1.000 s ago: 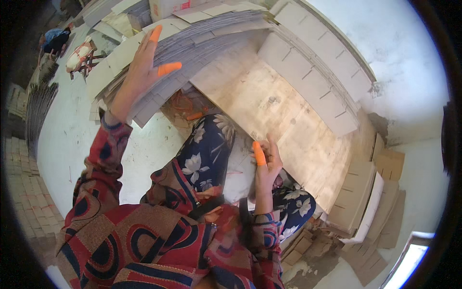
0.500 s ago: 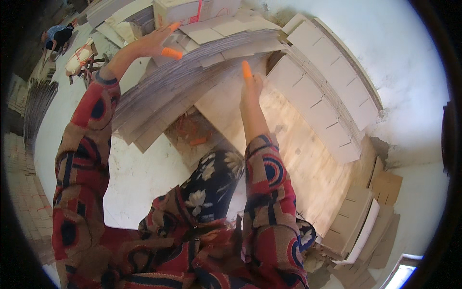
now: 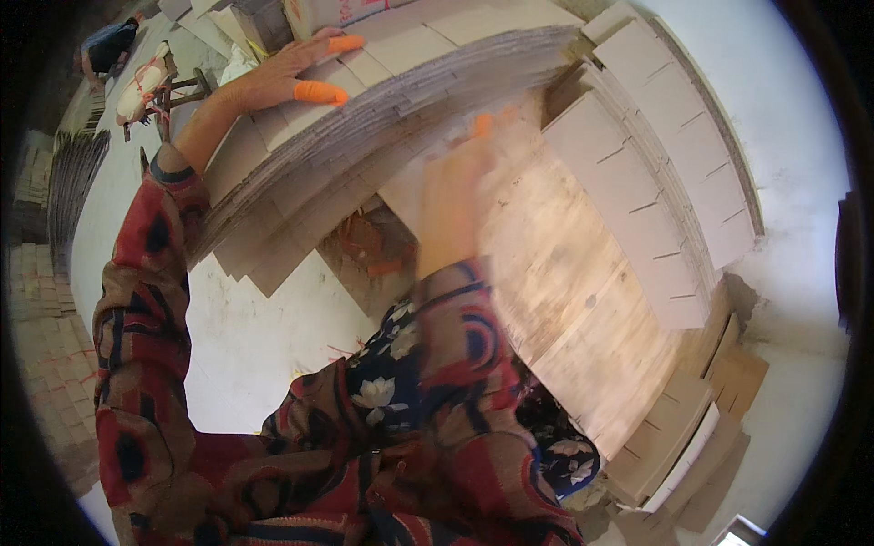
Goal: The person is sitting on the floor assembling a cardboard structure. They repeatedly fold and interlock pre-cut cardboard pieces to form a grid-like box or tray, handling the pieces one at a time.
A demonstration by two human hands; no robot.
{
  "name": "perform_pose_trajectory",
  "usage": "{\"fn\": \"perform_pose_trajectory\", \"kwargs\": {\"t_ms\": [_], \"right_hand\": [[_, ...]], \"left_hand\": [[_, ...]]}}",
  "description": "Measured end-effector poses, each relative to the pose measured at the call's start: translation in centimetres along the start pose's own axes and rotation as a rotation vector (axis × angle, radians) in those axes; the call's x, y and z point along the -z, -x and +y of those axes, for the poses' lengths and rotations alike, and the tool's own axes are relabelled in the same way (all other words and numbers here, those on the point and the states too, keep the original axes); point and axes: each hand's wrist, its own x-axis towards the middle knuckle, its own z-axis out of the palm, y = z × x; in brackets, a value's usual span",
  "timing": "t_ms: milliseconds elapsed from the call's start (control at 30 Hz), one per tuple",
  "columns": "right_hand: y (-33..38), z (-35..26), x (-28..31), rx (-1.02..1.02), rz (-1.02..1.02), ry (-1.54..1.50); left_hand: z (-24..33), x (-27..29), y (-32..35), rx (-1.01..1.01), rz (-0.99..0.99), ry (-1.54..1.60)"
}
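My left hand (image 3: 287, 75) lies on top of a long fanned stack of grey-brown cardboard sheets (image 3: 401, 105), its fingers apart. Orange covers sit on two of its fingertips. My right hand (image 3: 464, 159) is smeared by motion beside the stack's near side, over a pale wooden board (image 3: 564, 282). Orange shows at its fingertips too, but whether it grips anything cannot be made out. To the right of that hand, slotted cardboard pieces (image 3: 628, 209) stand in layered rows on the board.
Smaller cardboard pieces (image 3: 669, 423) pile up at the lower right by a pale wall (image 3: 792, 136). Beyond my left arm are a stool with a tied cushion (image 3: 146, 91) and a bent-over person (image 3: 107, 45). An orange object (image 3: 382, 268) lies below the stack.
My left hand has come down onto the stack. My right hand and forearm have swung left and blurred. The view has shifted, so the cardboard rows appear farther right.
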Motion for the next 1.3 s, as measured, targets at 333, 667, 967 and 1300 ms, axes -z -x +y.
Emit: {"fn": "perform_pose_trajectory", "kwargs": {"t_ms": [333,667,967,1300], "right_hand": [[6.9,7.9,6.3,0.011,0.265,0.595],[5.2,9.5,8.3,-0.446,-0.076,0.408],[11.7,4.9,9.8,-0.202,-0.302,0.667],[14.9,-1.4,11.3,-0.265,-0.274,0.721]], "left_hand": [[-1.4,-0.1,-1.4,0.046,-0.022,0.153],[-2.1,0.5,-1.6,0.162,-0.077,0.211],[2.3,2.2,3.9,0.235,-0.136,0.42],[1.4,-5.9,12.8,0.226,0.004,1.013]]}}
